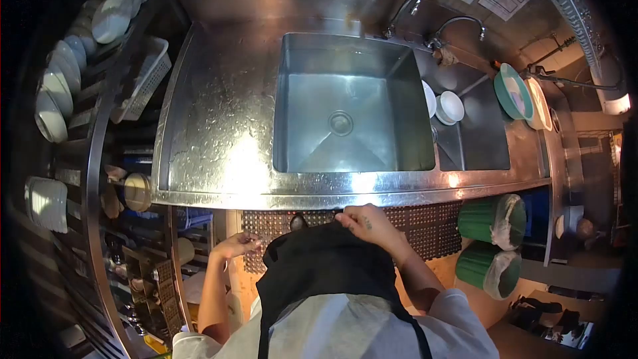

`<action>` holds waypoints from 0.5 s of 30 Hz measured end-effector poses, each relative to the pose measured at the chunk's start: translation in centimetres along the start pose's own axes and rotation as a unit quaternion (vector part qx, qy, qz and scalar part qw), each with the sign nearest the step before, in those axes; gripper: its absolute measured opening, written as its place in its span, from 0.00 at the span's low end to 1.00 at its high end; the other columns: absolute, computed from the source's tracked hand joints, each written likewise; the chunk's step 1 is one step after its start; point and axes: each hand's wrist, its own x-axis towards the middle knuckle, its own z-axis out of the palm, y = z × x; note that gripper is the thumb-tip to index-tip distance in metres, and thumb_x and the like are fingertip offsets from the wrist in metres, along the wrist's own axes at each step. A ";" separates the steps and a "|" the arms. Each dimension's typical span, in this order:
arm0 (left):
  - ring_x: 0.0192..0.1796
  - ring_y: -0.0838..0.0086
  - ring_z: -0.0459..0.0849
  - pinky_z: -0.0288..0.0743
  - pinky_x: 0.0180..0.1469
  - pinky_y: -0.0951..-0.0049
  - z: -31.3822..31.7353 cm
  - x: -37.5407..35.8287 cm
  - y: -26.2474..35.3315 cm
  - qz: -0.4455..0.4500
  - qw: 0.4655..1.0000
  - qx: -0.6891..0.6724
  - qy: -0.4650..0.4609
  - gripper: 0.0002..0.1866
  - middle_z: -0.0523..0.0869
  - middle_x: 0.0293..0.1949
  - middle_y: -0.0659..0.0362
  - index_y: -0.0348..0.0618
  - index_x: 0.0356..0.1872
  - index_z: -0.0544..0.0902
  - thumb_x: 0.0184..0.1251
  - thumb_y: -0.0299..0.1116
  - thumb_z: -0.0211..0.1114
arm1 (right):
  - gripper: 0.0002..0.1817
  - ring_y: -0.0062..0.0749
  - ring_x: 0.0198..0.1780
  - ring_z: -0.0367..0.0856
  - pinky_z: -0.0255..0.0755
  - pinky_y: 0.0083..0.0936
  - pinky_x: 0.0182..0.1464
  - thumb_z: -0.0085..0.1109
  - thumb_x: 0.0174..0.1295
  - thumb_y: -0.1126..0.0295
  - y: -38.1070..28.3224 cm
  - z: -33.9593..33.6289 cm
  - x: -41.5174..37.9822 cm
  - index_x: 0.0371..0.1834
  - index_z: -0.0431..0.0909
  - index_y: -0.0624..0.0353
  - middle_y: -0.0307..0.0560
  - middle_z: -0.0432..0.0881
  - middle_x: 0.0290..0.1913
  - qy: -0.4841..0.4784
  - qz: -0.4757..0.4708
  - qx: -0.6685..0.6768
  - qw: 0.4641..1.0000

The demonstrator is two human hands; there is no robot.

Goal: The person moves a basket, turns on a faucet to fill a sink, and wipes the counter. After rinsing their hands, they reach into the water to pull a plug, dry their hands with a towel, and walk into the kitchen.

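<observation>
My right hand (364,223) is closed, its fingers pinching the upper edge of the black apron (332,262) that I wear. The apron fabric rises to a peak at those fingertips, just in front of the sink counter's edge. To the left, my left hand (238,246) hangs in the air beside the apron, fingers loosely stretched and holding nothing I can see. Ahead is a large steel sink basin (339,103) with a round drain. A smaller basin (482,133) adjoins it on the right, with a white bowl (450,107) in it.
A wet steel counter (219,106) extends left of the basin. Two faucets (458,21) stand behind. Green basin (513,92) leans at the right. Green bins (488,221) stand below. Racks on the left hold stacked dishes (56,86) and a white basket (147,80). A rubber mat (425,229) covers the floor.
</observation>
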 end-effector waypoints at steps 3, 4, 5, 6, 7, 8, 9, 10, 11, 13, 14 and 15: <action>0.37 0.75 0.79 0.74 0.40 0.79 0.8 3.9 -8.4 0.037 0.983 -0.078 0.163 0.18 0.80 0.35 0.56 0.36 0.44 0.73 0.60 0.39 0.62 | 0.10 0.48 0.27 0.77 0.69 0.36 0.30 0.54 0.57 0.63 1.5 -0.7 1.3 0.26 0.76 0.59 0.53 0.77 0.23 0.049 0.019 0.024 0.998; 0.34 0.77 0.78 0.73 0.36 0.80 1.1 5.1 -11.3 0.025 0.972 -0.108 0.208 0.16 0.79 0.32 0.60 0.37 0.42 0.74 0.60 0.39 0.62 | 0.08 0.47 0.27 0.77 0.69 0.35 0.30 0.55 0.55 0.65 2.7 -0.6 2.1 0.28 0.77 0.58 0.53 0.78 0.24 0.062 0.020 0.033 0.997; 0.34 0.77 0.78 0.73 0.36 0.80 1.8 5.6 -13.9 0.019 0.971 -0.113 0.209 0.16 0.79 0.32 0.60 0.37 0.42 0.74 0.60 0.39 0.62 | 0.06 0.45 0.27 0.77 0.69 0.34 0.30 0.56 0.54 0.67 4.1 -0.6 3.2 0.30 0.78 0.58 0.52 0.79 0.26 0.075 0.020 0.043 0.996; 0.34 0.78 0.77 0.72 0.33 0.80 2.7 5.7 -16.2 0.038 0.960 -0.150 0.232 0.15 0.78 0.32 0.61 0.37 0.40 0.74 0.60 0.39 0.62 | 0.06 0.45 0.28 0.77 0.69 0.33 0.31 0.57 0.53 0.68 4.8 -1.0 4.5 0.30 0.78 0.57 0.51 0.78 0.27 0.085 0.013 0.027 0.996; 0.33 0.79 0.77 0.71 0.31 0.80 3.6 5.6 -17.5 0.057 0.947 -0.186 0.255 0.15 0.78 0.31 0.62 0.38 0.39 0.75 0.60 0.39 0.62 | 0.05 0.44 0.29 0.77 0.70 0.32 0.32 0.58 0.52 0.69 5.5 -1.5 5.9 0.31 0.78 0.56 0.50 0.78 0.27 0.095 0.004 0.011 0.995; 0.34 0.79 0.78 0.71 0.32 0.80 5.4 3.4 -15.7 0.011 0.944 -0.147 0.295 0.15 0.79 0.33 0.62 0.38 0.39 0.74 0.61 0.40 0.60 | 0.06 0.41 0.28 0.77 0.70 0.31 0.32 0.59 0.50 0.69 7.3 -1.3 7.7 0.31 0.79 0.56 0.49 0.78 0.27 0.105 -0.031 -0.030 0.994; 0.34 0.79 0.78 0.71 0.32 0.80 6.3 2.9 -16.8 0.004 0.942 -0.153 0.299 0.15 0.79 0.33 0.62 0.38 0.39 0.74 0.61 0.40 0.60 | 0.06 0.39 0.28 0.77 0.69 0.31 0.33 0.60 0.49 0.69 9.1 -0.9 9.4 0.30 0.80 0.56 0.47 0.77 0.27 0.114 -0.066 -0.070 0.989; 0.35 0.79 0.78 0.71 0.32 0.80 7.3 2.2 -18.6 -0.034 0.925 -0.221 0.307 0.15 0.79 0.33 0.61 0.38 0.39 0.74 0.61 0.41 0.60 | 0.06 0.39 0.32 0.77 0.70 0.32 0.35 0.61 0.49 0.69 10.0 -0.8 10.9 0.30 0.80 0.54 0.47 0.76 0.29 0.089 -0.067 -0.083 0.990; 0.36 0.78 0.78 0.72 0.32 0.80 8.5 1.9 -20.9 -0.071 0.902 -0.288 0.314 0.16 0.79 0.34 0.61 0.38 0.39 0.74 0.61 0.41 0.60 | 0.06 0.40 0.37 0.77 0.70 0.33 0.37 0.61 0.48 0.69 10.8 -0.7 12.4 0.31 0.79 0.53 0.46 0.76 0.31 0.065 -0.070 -0.097 0.991; 0.35 0.80 0.78 0.70 0.30 0.82 10.9 2.1 -27.8 -0.065 0.881 -0.297 0.362 0.16 0.79 0.33 0.61 0.39 0.40 0.74 0.61 0.42 0.61 | 0.07 0.40 0.37 0.77 0.70 0.33 0.37 0.61 0.48 0.69 12.8 0.0 15.3 0.32 0.79 0.52 0.46 0.76 0.32 0.025 -0.081 -0.119 0.989; 0.33 0.80 0.77 0.69 0.30 0.81 13.3 1.9 -32.0 -0.044 0.875 -0.317 0.363 0.15 0.78 0.32 0.62 0.40 0.38 0.74 0.61 0.42 0.60 | 0.08 0.40 0.38 0.77 0.70 0.33 0.38 0.61 0.48 0.69 13.7 0.6 16.4 0.33 0.79 0.51 0.45 0.76 0.34 -0.002 -0.089 -0.144 0.986; 0.31 0.80 0.75 0.68 0.31 0.81 16.1 2.5 -34.7 -0.022 0.869 -0.336 0.363 0.15 0.78 0.31 0.63 0.40 0.37 0.74 0.61 0.43 0.60 | 0.08 0.40 0.38 0.77 0.70 0.33 0.38 0.61 0.48 0.69 14.3 1.2 17.4 0.33 0.79 0.51 0.45 0.76 0.34 -0.012 -0.090 -0.137 0.986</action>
